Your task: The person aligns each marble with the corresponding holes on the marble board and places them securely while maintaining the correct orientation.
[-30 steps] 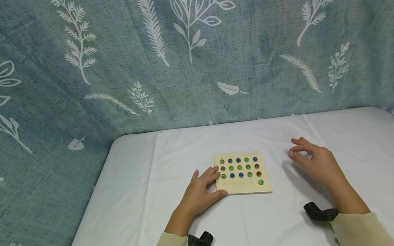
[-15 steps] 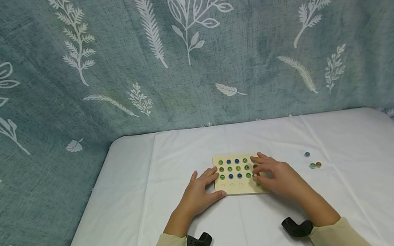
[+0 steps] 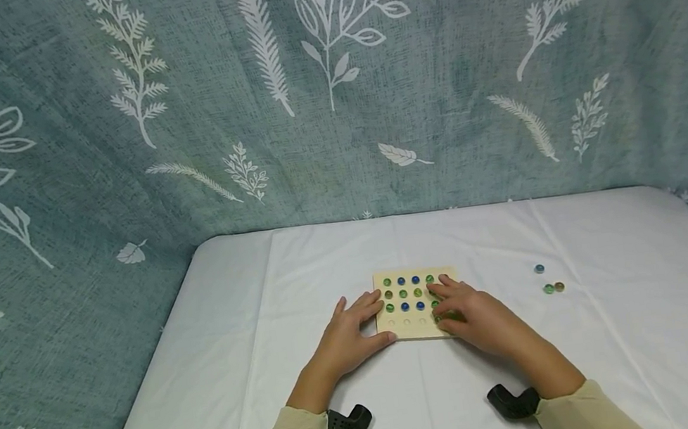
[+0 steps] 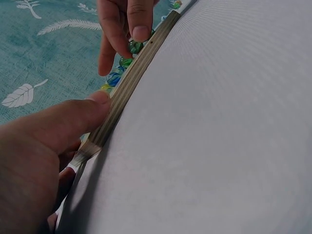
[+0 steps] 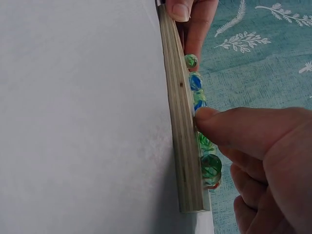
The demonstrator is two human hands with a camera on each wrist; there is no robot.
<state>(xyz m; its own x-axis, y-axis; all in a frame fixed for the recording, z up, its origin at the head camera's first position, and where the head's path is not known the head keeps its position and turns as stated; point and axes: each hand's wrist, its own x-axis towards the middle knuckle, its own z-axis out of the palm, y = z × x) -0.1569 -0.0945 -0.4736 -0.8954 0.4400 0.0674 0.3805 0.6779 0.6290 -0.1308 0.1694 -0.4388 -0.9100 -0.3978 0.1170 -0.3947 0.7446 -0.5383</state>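
Left hand (image 3: 348, 338) steadying board (image 3: 408, 331) (wooden), right hand (image 3: 477, 316) over marbles (image 3: 403, 294)

No text, label, brand, number or sign can be read in any of the views. Only white leaf and fern motifs are printed on the teal backdrop cloth (image 3: 330, 89), and no lettering is carried by them. No markings are shown on the wooden board (image 3: 413, 330), at 6 o'clock from that cloth, nor on its plywood edge as seen by the wrist cameras. The white table cover (image 3: 618, 325) is left unprinted as well.
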